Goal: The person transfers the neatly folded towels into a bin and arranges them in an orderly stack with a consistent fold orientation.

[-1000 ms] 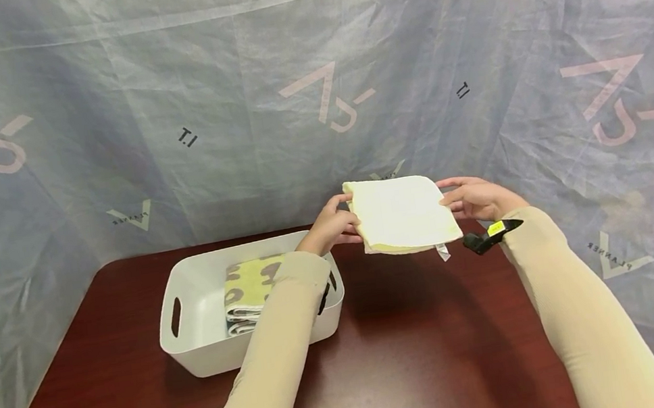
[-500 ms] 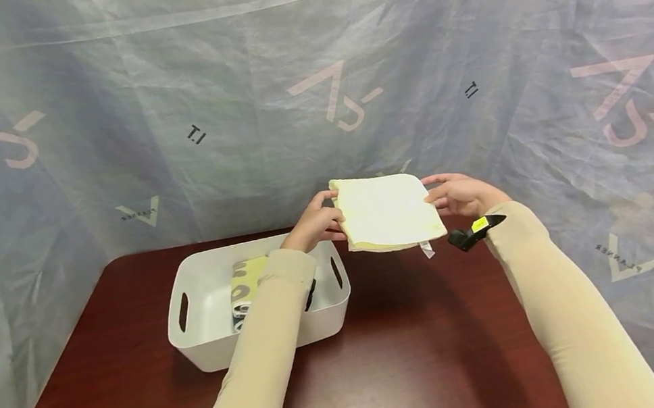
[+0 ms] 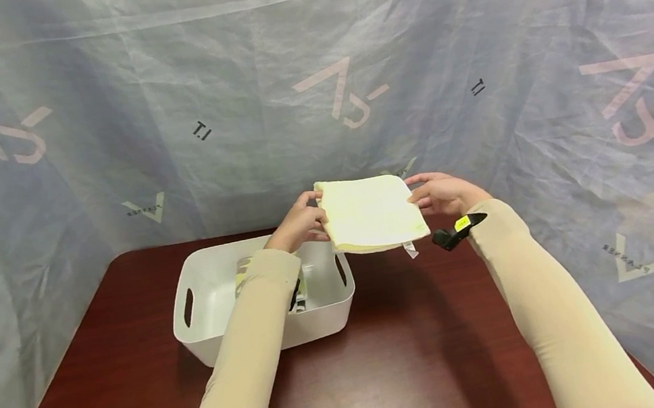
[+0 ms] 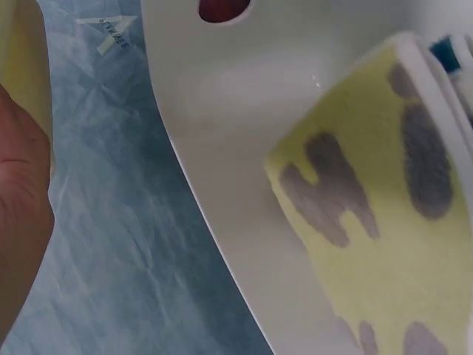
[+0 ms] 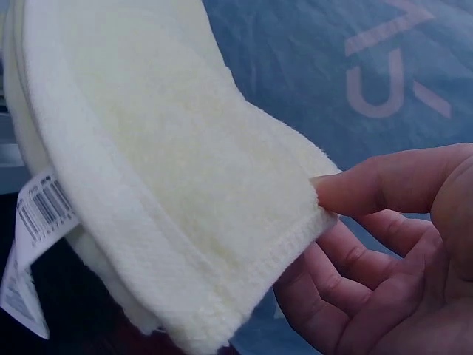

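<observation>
A folded pale yellow towel (image 3: pixel 372 212) is held up in the air, its white label (image 5: pixel 46 211) hanging from the lower edge. My left hand (image 3: pixel 297 224) grips the towel's left edge, and its wrist is over the basket. The right hand (image 3: pixel 441 195) pinches the opposite edge between thumb and fingers, as the right wrist view shows closely. Below the left forearm stands a white plastic basket (image 3: pixel 206 294). Inside it lies a folded yellow towel with grey patches (image 4: pixel 384 185), partly hidden by the sleeve in the head view.
The basket stands on a dark red wooden table (image 3: pixel 376 354). Behind the table hangs a grey printed sheet (image 3: pixel 240 92), which also runs down both sides. Oval handle holes (image 3: pixel 188 307) are cut in the basket's ends.
Both hands and the pale yellow towel have moved left, so that the towel's left part is now above the basket's right end. The view has shifted slightly.
</observation>
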A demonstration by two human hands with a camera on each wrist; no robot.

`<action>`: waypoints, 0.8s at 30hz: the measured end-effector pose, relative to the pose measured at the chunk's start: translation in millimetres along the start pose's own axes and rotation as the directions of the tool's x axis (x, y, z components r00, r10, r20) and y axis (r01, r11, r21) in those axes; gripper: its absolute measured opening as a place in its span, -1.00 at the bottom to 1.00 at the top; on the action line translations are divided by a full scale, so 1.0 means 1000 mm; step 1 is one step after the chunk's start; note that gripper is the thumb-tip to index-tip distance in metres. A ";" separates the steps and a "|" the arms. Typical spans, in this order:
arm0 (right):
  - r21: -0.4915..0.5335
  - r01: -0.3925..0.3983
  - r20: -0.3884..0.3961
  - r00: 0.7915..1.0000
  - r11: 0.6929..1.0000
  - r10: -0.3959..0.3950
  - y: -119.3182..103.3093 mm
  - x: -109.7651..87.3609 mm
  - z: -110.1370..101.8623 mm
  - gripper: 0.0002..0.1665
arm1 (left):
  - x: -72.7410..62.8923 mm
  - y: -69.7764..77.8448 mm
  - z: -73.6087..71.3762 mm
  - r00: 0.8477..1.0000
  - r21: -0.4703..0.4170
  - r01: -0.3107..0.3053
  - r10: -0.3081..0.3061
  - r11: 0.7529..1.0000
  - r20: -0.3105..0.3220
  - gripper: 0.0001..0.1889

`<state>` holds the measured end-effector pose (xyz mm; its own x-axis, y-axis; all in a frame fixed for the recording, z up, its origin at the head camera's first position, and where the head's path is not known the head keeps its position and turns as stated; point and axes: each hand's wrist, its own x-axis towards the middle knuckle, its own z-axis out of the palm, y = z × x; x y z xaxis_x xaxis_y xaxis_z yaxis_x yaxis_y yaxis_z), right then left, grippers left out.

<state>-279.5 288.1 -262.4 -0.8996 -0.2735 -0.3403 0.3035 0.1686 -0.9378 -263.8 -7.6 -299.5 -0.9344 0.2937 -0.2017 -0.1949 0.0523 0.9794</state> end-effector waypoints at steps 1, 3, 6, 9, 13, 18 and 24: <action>-0.002 0.000 0.004 1.000 1.000 0.000 0.000 0.001 0.001 -0.27 | -0.001 -0.001 -0.002 1.000 0.001 0.004 -0.004 1.000 -0.002 -0.37; -0.012 -0.003 0.008 1.000 1.000 0.003 -0.001 0.004 0.005 -0.29 | -0.001 -0.002 -0.005 1.000 -0.001 0.014 -0.014 1.000 -0.005 -0.38; -0.026 -0.006 0.020 1.000 1.000 0.006 -0.003 0.007 0.010 -0.28 | -0.003 -0.005 -0.010 1.000 -0.002 0.022 -0.022 1.000 -0.013 -0.39; -0.029 -0.016 0.027 0.999 0.999 0.016 -0.004 0.009 0.018 -0.30 | -0.006 -0.006 -0.017 1.000 0.006 0.026 -0.025 1.000 -0.014 -0.38; -0.034 -0.021 0.040 0.999 0.999 0.022 -0.005 0.014 0.028 -0.32 | -0.013 -0.005 -0.028 1.000 0.023 0.028 -0.028 0.999 -0.013 -0.38; -0.035 -0.017 0.066 0.998 0.999 0.019 -0.007 0.022 0.041 -0.30 | -0.022 -0.005 -0.042 1.000 0.053 0.022 -0.021 0.998 -0.007 -0.38; -0.035 -0.035 0.085 0.996 0.999 0.038 -0.007 0.030 0.057 -0.35 | -0.029 -0.005 -0.059 0.999 0.097 0.034 -0.035 0.995 0.001 -0.40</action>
<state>-290.8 224.7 -269.7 -0.8576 -0.3468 -0.3799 0.3232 0.2114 -0.9224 -253.4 -72.4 -298.6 -0.9268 0.2926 -0.2354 -0.1972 0.1543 0.9681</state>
